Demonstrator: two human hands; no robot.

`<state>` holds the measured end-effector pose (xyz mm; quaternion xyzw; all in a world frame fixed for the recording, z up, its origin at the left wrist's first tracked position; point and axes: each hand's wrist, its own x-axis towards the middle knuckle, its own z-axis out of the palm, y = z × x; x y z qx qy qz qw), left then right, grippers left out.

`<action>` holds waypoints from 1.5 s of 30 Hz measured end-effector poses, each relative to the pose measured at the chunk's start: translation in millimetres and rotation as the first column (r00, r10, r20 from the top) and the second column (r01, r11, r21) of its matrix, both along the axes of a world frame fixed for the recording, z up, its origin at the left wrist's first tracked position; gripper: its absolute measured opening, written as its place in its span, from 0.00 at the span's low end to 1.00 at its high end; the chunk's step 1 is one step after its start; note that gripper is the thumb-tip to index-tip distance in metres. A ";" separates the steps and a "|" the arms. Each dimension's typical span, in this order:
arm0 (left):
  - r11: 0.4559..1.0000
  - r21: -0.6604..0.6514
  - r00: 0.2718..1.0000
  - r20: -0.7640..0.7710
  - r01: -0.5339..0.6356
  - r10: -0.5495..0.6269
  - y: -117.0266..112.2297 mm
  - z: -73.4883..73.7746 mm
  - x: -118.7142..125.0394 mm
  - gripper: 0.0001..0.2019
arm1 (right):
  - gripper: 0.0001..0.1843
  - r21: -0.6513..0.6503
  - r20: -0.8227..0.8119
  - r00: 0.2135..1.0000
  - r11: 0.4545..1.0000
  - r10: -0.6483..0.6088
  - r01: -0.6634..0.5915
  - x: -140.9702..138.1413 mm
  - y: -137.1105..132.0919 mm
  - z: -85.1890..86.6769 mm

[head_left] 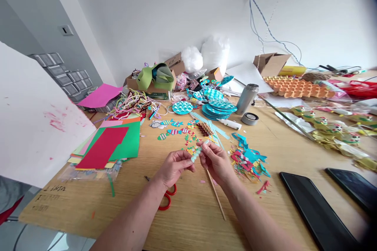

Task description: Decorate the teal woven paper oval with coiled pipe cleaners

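Both of my hands are raised over the middle of the wooden table [188, 219]. My left hand [174, 168] pinches the lower end of a pale blue folded paper strip [196, 153]. My right hand [216, 161] is closed on the strip's upper end and also holds a thin wooden stick [216, 196] that slants down toward me. Red-handled scissors [166, 200] lie on the table under my left wrist. Small striped paper fish [173, 131] and coloured paper scraps [247, 160] lie just beyond my hands.
A stack of coloured paper sheets [112, 145] lies at the left. Teal paper discs [219, 108], a metal flask [246, 98], a tape roll [249, 118] and cardboard boxes [153, 80] stand farther back. An orange egg tray [297, 86] and two dark tablets [315, 208] are at the right.
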<state>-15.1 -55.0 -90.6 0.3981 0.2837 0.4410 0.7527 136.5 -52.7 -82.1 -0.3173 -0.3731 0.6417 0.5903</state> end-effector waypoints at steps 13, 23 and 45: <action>0.999 0.045 1.000 -0.006 0.025 -0.025 -1.3 -4.7 0.7 0.05 | 0.20 0.077 0.217 0.972 0.994 -0.090 0.075 -0.5 -3.0 2.8; 0.999 0.022 0.999 -0.014 -0.039 0.039 -2.4 -3.9 3.8 0.07 | 0.22 0.049 0.242 0.960 0.990 -0.142 0.134 0.4 -1.2 4.7; 1.000 -0.027 0.999 0.043 0.003 -0.002 -3.6 -3.6 6.5 0.10 | 0.22 0.047 0.271 0.949 0.987 -0.162 0.155 4.3 1.0 4.9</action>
